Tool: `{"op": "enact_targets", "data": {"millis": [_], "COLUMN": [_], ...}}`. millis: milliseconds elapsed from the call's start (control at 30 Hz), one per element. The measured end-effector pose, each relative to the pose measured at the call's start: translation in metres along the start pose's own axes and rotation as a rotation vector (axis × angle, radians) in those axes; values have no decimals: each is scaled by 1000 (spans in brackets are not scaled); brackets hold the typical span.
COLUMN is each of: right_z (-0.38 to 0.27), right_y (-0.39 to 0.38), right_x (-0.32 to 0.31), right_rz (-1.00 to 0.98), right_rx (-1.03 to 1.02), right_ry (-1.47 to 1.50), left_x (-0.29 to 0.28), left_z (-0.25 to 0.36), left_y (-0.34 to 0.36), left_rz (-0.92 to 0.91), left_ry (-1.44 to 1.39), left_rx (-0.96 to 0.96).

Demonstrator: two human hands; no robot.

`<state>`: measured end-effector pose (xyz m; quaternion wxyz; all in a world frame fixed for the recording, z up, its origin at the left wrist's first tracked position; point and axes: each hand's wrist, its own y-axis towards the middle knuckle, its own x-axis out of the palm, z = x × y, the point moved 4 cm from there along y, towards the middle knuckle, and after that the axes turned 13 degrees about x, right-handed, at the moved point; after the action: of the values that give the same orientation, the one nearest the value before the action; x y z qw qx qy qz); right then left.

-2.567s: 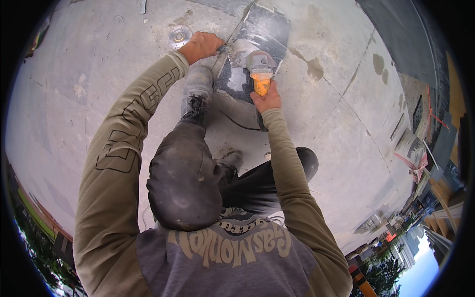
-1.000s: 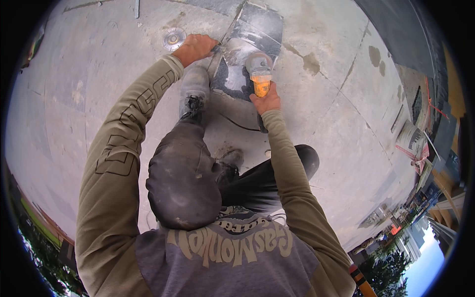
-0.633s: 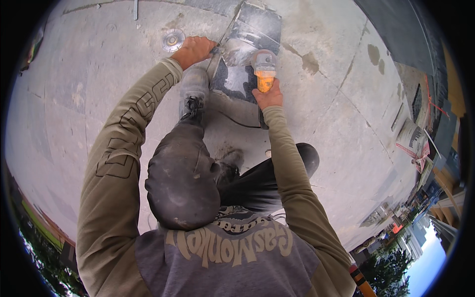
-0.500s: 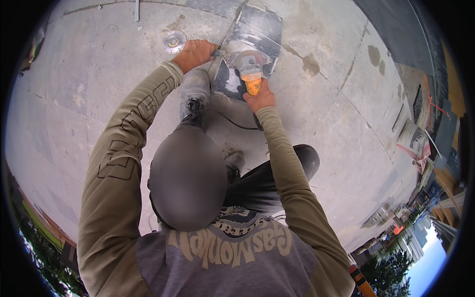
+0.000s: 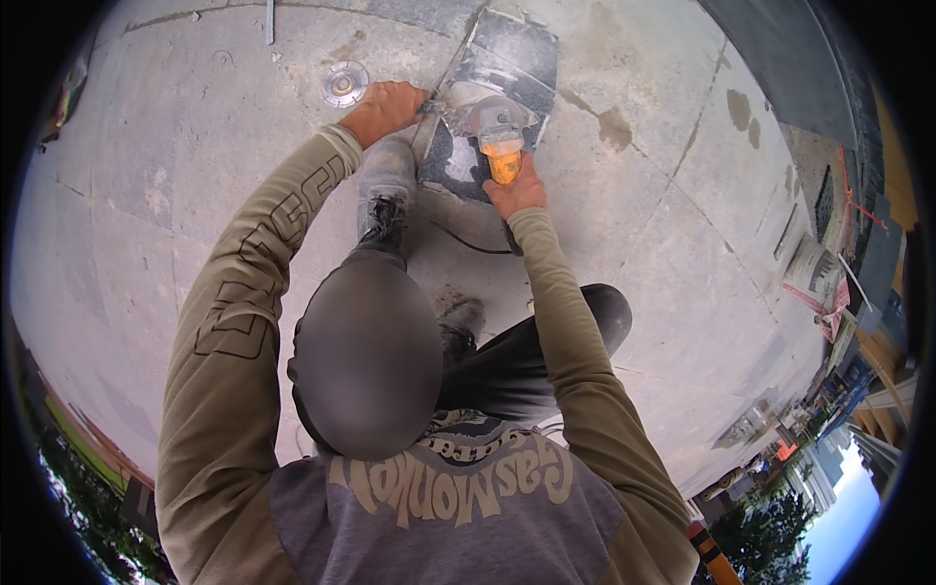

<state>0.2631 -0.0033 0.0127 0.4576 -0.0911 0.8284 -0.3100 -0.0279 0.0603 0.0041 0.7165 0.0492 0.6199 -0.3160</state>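
In my right hand (image 5: 517, 189) is a yellow angle grinder (image 5: 503, 164), its grey guard (image 5: 498, 115) pointing away from me. The guard end is over a dusty dark slab (image 5: 531, 54) lying on the concrete, and whitish dust blurs the spot beside it. My left hand (image 5: 388, 109) is closed near the slab's left edge, fingertips by a small greyish piece. What it grips is too small to make out. Left of that hand a round metal disc (image 5: 344, 85) lies flat on the floor. My dusty boot (image 5: 385, 190) stands just below the left hand.
A black cord (image 5: 463, 242) curves over the concrete floor (image 5: 673, 283) behind the grinder. A thin metal strip (image 5: 270, 21) lies at the far left. A whitish bag (image 5: 814, 273) stands at the right among boards and other materials. Dark wet patches mark the floor.
The grinder and my right hand have shifted very slightly to the right. My left hand stays almost in the same place.
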Motion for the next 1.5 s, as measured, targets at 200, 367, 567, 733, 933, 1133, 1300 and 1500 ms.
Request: {"op": "enact_targets", "data": {"millis": [200,367,567,733,933,1133,1300,1500], "right_z": [-11,-33,-29,-31,-61,-38,-69,-44], "right_y": [14,11,7,14,15,24,13,30], "right_x": [-4,8,0,2,17,18,20,27], "right_rz": [91,18,66,96,18,103,8,129], "right_rx": [70,67,84,98,71,30,101,79], "right_ry": [95,33,154,185,73,269,43,207], "left_x": [0,-3,-4,0,0,-7,-5,-5], "left_z": [2,3,0,-2,-1,1,2,0], "left_y": [-2,-3,-2,1,-1,-2,-4,0], "left_rz": [12,14,-23,36,11,63,16,62], "left_ry": [17,-10,-64,-51,-70,-68,-41,37], "left_rx": [8,12,2,33,30,60,20,55]}}
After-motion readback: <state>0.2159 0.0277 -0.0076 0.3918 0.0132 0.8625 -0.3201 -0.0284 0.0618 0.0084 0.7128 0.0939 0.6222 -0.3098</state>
